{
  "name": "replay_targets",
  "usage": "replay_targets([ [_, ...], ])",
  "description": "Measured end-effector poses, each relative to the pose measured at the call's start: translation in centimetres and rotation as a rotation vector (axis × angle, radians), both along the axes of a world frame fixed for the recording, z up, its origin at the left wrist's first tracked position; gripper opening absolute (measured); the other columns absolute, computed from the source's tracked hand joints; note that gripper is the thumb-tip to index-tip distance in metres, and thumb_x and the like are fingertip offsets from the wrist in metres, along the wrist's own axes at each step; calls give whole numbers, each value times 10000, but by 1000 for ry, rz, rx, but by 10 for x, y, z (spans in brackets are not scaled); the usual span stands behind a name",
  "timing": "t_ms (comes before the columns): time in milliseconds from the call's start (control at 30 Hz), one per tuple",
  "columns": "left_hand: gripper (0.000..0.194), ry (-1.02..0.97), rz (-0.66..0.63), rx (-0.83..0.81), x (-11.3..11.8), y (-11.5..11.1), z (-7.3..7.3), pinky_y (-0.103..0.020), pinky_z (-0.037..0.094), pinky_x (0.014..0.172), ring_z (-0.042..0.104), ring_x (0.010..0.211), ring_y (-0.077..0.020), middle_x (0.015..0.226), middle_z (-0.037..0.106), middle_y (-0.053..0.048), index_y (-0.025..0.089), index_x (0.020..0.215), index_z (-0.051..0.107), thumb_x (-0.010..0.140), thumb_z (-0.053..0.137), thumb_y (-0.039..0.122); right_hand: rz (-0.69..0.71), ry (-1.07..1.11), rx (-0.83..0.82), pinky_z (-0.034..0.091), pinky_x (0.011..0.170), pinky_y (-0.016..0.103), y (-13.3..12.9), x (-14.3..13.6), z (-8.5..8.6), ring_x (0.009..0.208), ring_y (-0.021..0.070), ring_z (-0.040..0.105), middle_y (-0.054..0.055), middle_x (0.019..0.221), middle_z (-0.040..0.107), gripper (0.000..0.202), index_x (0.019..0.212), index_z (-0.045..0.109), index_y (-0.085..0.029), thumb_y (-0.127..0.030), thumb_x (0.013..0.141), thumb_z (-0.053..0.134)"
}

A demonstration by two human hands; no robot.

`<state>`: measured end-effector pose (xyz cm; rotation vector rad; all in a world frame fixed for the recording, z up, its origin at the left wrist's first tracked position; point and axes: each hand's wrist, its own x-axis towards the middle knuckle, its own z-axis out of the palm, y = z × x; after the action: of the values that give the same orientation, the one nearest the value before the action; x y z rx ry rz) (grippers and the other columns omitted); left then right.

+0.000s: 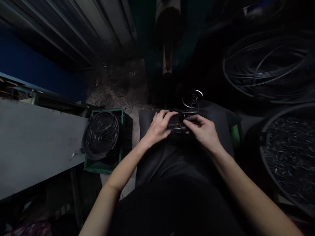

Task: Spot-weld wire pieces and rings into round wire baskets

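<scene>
Above my lap, both hands are at a thin wire piece (189,112) with a curved part between them. My left hand (159,126) is bent round its left side, thumb and fingers closing on the wire. At the right, my right hand (203,129) pinches near the curved wire with thumb and forefinger. Several thin straight wires (175,127) show between the hands, in shadow. Just beyond the fingers is a shiny metal ring (192,98) with a small rectangular wire loop below it. What the wires rest on is too dark to tell.
To the left, a black bucket of wire rings (102,134) sits on a green crate (98,168) beside a grey panel (36,144). At right are a large tub of small metal pieces (290,157) and coiled wire (268,68). A machine part (167,59) hangs ahead.
</scene>
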<state>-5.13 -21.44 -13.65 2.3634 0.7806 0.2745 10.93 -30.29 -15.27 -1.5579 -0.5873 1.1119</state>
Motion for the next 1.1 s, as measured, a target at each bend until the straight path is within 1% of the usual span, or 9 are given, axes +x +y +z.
replay_targets([
  [100,624,-36,2,7,0,5,2,-479,339,1074,438,1199,-239,1222,436,-86,224,1289,394,703,550,74,12,-221,5,503,553,265,1,-2,-1,622,172,647,25,706,669,319,847,661,-171,-459,713,699],
  [167,606,-59,30,48,1,10,6,-470,342,1072,450,1186,-233,1208,444,-86,219,1280,407,710,551,74,22,-370,28,507,612,280,5,-3,2,646,166,642,30,766,687,302,877,679,-178,-453,756,661],
  [267,588,-80,80,133,2,21,10,-475,346,1069,464,1164,-227,1194,454,-80,224,1275,416,724,556,78,36,-532,116,506,685,284,19,-4,10,726,168,641,29,835,697,284,882,690,-186,-446,800,612],
  [367,595,-106,115,201,2,34,11,-480,352,1068,466,1162,-223,1204,455,-78,227,1285,406,729,558,77,32,-627,216,502,731,281,36,-4,16,757,164,641,21,852,697,264,881,688,-193,-429,827,584],
  [567,575,-171,134,257,-1,60,15,-504,318,1095,464,1195,-214,1225,463,-84,224,1285,384,749,539,86,55,-744,342,507,732,279,63,-4,18,740,158,642,20,846,693,202,880,678,-202,-374,849,576],
  [700,592,-147,166,317,-1,72,13,-538,273,1116,468,1201,-221,1220,472,-79,236,1288,380,740,542,83,21,-777,397,517,704,285,77,-7,15,713,163,641,28,824,689,194,883,673,-204,-365,857,568],
  [867,598,-173,205,348,1,78,7,-545,265,1121,468,1202,-220,1216,473,-74,238,1288,378,737,540,72,-1,-826,416,516,727,287,87,-9,13,726,166,644,28,829,688,183,888,674,-206,-354,860,569],
  [967,587,-197,214,350,3,78,6,-560,271,1111,477,1188,-223,1201,481,-83,229,1278,381,736,532,59,-12,-831,405,515,729,280,89,-8,13,721,161,644,26,828,690,175,888,673,-202,-345,859,576],
  [1100,589,-215,224,377,7,78,6,-568,276,1105,487,1171,-220,1189,483,-83,225,1272,382,732,530,42,-48,-808,430,514,733,272,92,-6,12,723,153,643,23,828,691,166,884,675,-191,-330,854,589],
])
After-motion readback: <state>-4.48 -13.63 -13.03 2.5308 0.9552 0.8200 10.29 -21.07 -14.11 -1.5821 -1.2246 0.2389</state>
